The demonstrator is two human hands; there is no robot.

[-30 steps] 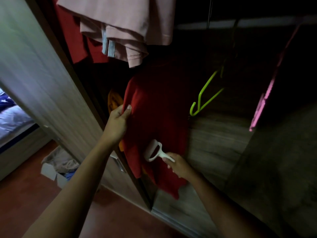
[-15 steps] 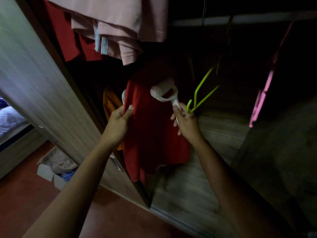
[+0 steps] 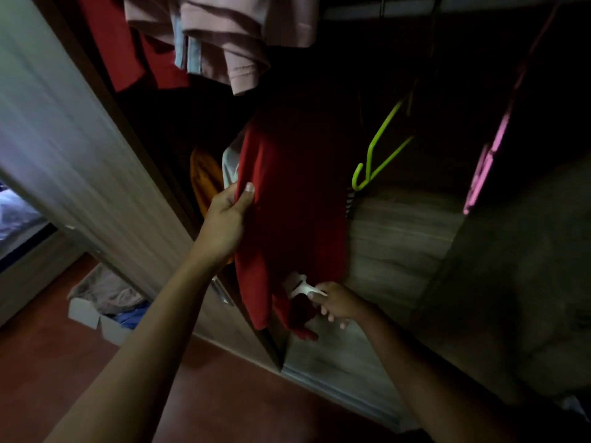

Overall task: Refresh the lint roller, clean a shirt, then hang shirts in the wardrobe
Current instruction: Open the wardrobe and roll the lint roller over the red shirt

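The wardrobe point(image 3: 399, 251) is standing open, its inside dim. A red shirt point(image 3: 294, 199) is hanging in it, just left of a green hanger point(image 3: 380, 148). The person's left hand point(image 3: 225, 222) is pinching the shirt's left edge, thumb on the front. Down at the hem, the right hand point(image 3: 337, 303) is gripping the white lint roller point(image 3: 295, 282), its head lying against the cloth.

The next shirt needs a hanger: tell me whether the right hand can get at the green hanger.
Probably yes: the green hanger hangs in open space right of the red shirt, nothing in front. But the right hand, low at the hem, holds the lint roller, so its grip is taken.
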